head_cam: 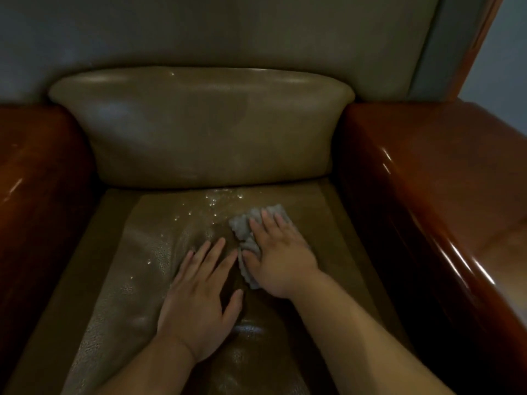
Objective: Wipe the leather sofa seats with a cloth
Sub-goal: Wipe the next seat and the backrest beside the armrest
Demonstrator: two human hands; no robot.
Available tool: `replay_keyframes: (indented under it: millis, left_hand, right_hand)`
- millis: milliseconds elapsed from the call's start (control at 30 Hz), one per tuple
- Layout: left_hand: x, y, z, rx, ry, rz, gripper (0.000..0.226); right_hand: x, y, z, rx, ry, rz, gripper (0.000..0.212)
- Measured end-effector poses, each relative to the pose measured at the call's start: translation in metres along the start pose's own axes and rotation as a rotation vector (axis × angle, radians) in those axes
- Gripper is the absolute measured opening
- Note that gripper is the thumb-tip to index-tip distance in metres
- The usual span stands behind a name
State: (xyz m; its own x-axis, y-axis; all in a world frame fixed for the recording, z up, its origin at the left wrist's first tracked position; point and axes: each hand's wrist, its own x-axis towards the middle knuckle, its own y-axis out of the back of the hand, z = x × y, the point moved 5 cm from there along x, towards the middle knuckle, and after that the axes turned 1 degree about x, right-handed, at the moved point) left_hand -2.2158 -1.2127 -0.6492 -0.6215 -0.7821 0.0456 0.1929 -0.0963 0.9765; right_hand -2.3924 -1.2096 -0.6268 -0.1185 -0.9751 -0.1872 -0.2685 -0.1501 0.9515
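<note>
I have my right hand (278, 256) flat on the grey cloth (251, 232), fingers straight and pressing rather than gripping, so the cloth stays spread against the seat (137, 280) just right of the frame's centre. My left hand (199, 297) lies open on the bare leather just beside it, fingers straight, holding nothing; I judge it is there to brace me and keep the leather taut. Droplets (216, 199) glisten above the cloth, near the back cushion (199, 129), so wiping probably heads that way. Glossy wooden armrests (427, 172) flank both sides of the frame.
</note>
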Motion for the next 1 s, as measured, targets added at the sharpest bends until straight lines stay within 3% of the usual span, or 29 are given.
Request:
replay_keyframes:
  millis: [67,200,300,367,433,500,567,667,733,800,900,1000]
  left_hand:
    - [-0.001,0.000,0.000,0.001,-0.007,0.017,0.073]
    - [-0.002,-0.003,-0.003,-0.020,-0.006,0.035,0.070]
    - [-0.002,-0.005,-0.004,-0.037,-0.008,0.028,0.070]
    - [-0.001,-0.005,-0.003,-0.026,-0.008,0.023,0.071]
    - [0.000,-0.002,-0.001,-0.020,-0.005,-0.006,0.072]
    - [-0.001,0.001,0.000,-0.022,0.008,-0.014,0.074]
    - [-0.001,0.005,0.001,-0.042,0.007,0.002,0.074]
    - [0.000,0.006,0.000,-0.073,0.023,0.003,0.075]
    - [0.000,0.004,0.001,-0.068,0.021,-0.016,0.075]
    - [0.000,0.002,0.001,-0.047,0.018,-0.029,0.076]
    - [-0.001,0.003,0.002,-0.002,0.027,-0.049,0.077]
    - [-0.002,0.006,0.002,-0.016,0.034,-0.038,0.077]
  right_hand:
    - [0.024,0.005,0.032,-0.047,-0.039,-0.028,0.075]
    - [0.083,0.029,0.138,0.028,-0.443,-0.009,0.088]
    - [0.094,0.037,0.135,0.086,-0.555,0.039,0.087]
    - [0.091,0.037,0.092,0.012,-0.414,0.034,0.081]
    - [0.075,0.024,0.029,-0.092,-0.075,0.006,0.070]
    - [0.062,0.014,0.001,-0.062,0.083,-0.009,0.067]
    - [0.070,0.025,0.021,-0.029,0.039,-0.007,0.065]
    - [0.086,0.044,0.068,-0.076,-0.185,-0.047,0.063]
    - [0.092,0.042,0.063,-0.133,-0.206,-0.047,0.062]
    - [0.095,0.026,0.030,-0.151,-0.121,-0.042,0.065]
    - [0.089,0.002,-0.034,-0.148,0.168,-0.070,0.073]
    - [0.074,0.012,-0.042,0.007,0.202,-0.085,0.059]
